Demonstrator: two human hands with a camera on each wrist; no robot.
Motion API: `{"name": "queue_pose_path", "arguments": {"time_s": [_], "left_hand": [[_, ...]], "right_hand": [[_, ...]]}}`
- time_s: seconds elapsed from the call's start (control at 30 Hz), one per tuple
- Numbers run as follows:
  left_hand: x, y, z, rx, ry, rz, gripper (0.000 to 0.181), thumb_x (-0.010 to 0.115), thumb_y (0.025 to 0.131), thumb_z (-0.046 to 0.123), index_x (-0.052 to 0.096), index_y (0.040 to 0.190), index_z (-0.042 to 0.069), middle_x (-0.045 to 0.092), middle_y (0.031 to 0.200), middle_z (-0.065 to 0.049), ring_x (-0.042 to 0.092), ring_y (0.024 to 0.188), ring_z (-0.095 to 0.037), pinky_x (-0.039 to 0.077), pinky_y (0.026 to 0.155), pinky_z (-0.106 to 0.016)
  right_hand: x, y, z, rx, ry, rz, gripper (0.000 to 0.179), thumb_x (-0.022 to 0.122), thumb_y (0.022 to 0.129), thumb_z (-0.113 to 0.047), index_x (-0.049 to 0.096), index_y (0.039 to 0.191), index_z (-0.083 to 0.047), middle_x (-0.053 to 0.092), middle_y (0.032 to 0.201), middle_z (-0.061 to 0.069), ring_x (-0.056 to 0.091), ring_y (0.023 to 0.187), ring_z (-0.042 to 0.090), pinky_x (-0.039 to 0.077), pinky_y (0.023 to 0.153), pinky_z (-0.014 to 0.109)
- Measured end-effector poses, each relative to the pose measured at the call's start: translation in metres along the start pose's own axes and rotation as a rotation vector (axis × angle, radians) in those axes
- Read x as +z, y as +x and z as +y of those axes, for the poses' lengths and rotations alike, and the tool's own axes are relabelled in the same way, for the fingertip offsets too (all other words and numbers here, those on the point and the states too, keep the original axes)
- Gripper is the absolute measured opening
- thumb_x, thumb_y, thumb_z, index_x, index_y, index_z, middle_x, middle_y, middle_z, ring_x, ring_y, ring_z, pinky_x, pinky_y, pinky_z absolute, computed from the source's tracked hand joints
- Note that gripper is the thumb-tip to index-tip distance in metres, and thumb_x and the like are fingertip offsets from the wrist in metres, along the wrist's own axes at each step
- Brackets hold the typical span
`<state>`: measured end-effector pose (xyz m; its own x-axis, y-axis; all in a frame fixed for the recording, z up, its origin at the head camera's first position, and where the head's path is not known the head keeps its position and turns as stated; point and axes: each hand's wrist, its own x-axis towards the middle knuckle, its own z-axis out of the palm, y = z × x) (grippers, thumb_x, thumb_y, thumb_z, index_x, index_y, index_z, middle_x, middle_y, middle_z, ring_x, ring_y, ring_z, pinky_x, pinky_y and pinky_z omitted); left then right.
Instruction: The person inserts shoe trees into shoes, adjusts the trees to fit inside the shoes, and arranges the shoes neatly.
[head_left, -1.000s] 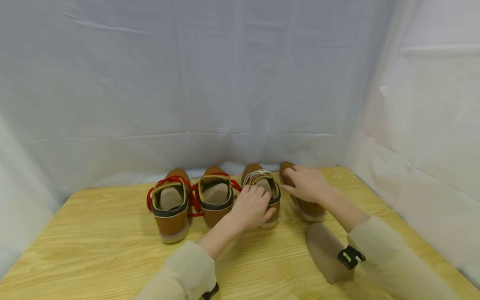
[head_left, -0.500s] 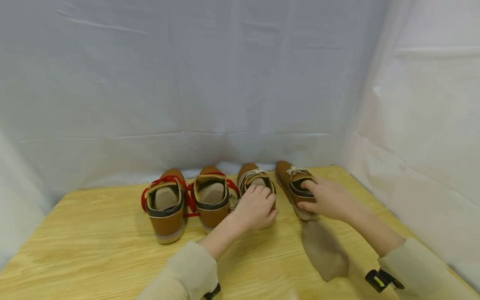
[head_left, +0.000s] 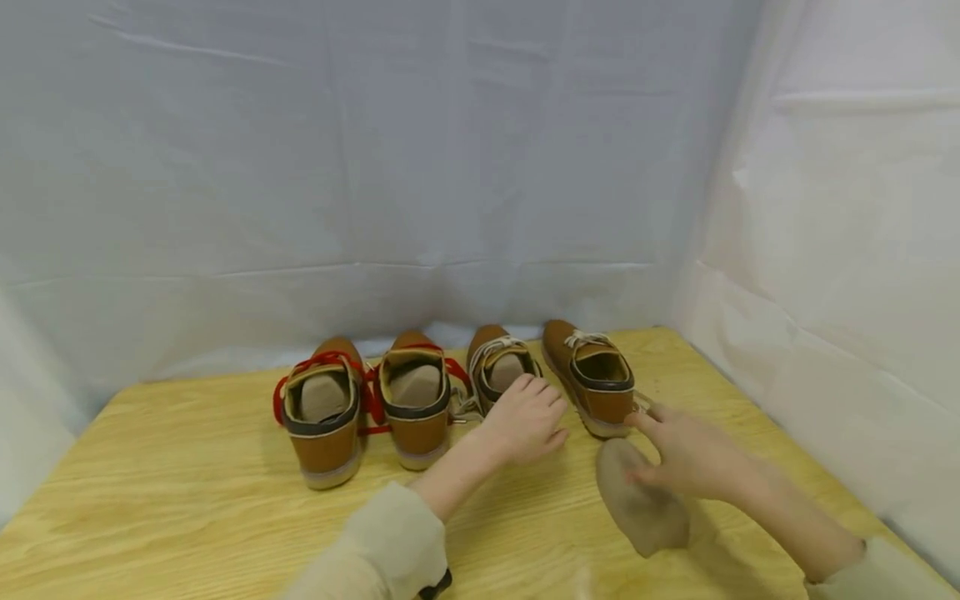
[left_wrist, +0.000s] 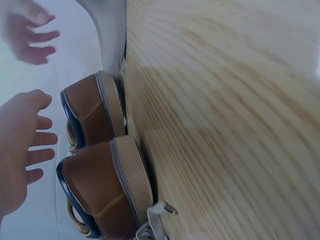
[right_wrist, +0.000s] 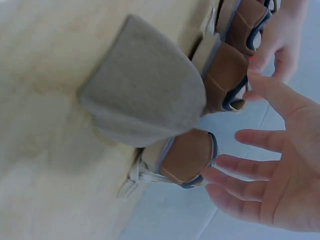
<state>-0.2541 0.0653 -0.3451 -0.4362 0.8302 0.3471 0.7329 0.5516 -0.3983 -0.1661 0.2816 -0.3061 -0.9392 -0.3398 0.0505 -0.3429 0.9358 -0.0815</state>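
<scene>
My left hand, its fingers relaxed and slightly bent, hovers by the heel of a brown shoe with pale laces; a beige stuffing piece fills that shoe. In the left wrist view the left hand holds nothing. My right hand is spread over a loose beige-grey shoe filler lying on the table. Just behind the filler stands another brown shoe with pale laces, with a dark hollow opening. The right wrist view shows the right hand apart from the filler.
Two brown shoes with red laces, one at far left and one beside it, both hold beige fillers. All the shoes point toward a grey-white cloth backdrop. The wooden table extends in front; a white cloth wall rises at right.
My right hand has drawn back from the rightmost shoe toward the loose filler. The left hand has lifted slightly off the third shoe's opening, moving right. The view has shifted a little.
</scene>
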Motion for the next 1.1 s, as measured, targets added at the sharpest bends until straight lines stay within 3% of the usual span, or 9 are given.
{"name": "queue_pose_path", "arguments": {"time_s": [0.23, 0.5, 0.7, 0.93, 1.1], "left_hand": [[0.001, 0.010, 0.007, -0.050, -0.042, -0.025, 0.035, 0.052, 0.091, 0.044, 0.060, 0.112, 0.017, 0.059, 0.106, 0.002, 0.052, 0.102, -0.017, 0.036, 0.090, -0.032], [0.001, 0.028, 0.013, -0.168, -0.120, -0.157, 0.042, 0.047, 0.093, 0.045, 0.055, 0.122, 0.015, 0.057, 0.116, -0.001, 0.050, 0.110, -0.017, 0.033, 0.096, -0.035], [0.006, 0.038, 0.018, -0.204, -0.145, -0.169, 0.043, 0.047, 0.094, 0.045, 0.055, 0.123, 0.015, 0.057, 0.116, -0.001, 0.050, 0.109, -0.018, 0.033, 0.097, -0.036], [0.010, 0.048, 0.022, -0.251, -0.157, -0.195, 0.048, 0.048, 0.093, 0.045, 0.052, 0.129, 0.014, 0.055, 0.122, -0.002, 0.048, 0.114, -0.019, 0.031, 0.100, -0.038], [0.015, 0.057, 0.025, -0.247, -0.144, -0.233, 0.050, 0.046, 0.094, 0.046, 0.048, 0.133, 0.014, 0.051, 0.127, -0.002, 0.044, 0.121, -0.019, 0.028, 0.103, -0.038]], "right_hand": [[0.018, -0.015, 0.000, 0.080, 0.054, -0.146, 0.065, 0.075, 0.071, -0.047, 0.057, 0.118, -0.005, 0.055, 0.098, 0.008, 0.055, 0.074, 0.017, 0.047, 0.061, 0.037], [0.041, -0.025, -0.002, 0.112, 0.106, -0.160, 0.076, 0.080, 0.064, -0.045, 0.054, 0.120, 0.000, 0.049, 0.092, 0.010, 0.049, 0.070, 0.020, 0.045, 0.058, 0.040], [0.054, -0.031, -0.003, 0.080, 0.083, -0.117, 0.076, 0.085, 0.058, -0.041, 0.051, 0.113, -0.002, 0.039, 0.087, 0.008, 0.042, 0.069, 0.023, 0.041, 0.056, 0.038], [0.061, -0.037, -0.001, 0.033, 0.033, -0.007, 0.073, 0.086, 0.054, -0.035, 0.053, 0.110, -0.001, 0.039, 0.087, 0.005, 0.040, 0.070, 0.019, 0.041, 0.056, 0.034], [0.067, -0.038, 0.002, -0.017, 0.017, 0.030, 0.067, 0.086, 0.054, -0.034, 0.053, 0.104, -0.003, 0.038, 0.085, 0.005, 0.039, 0.068, 0.017, 0.039, 0.054, 0.031]]}}
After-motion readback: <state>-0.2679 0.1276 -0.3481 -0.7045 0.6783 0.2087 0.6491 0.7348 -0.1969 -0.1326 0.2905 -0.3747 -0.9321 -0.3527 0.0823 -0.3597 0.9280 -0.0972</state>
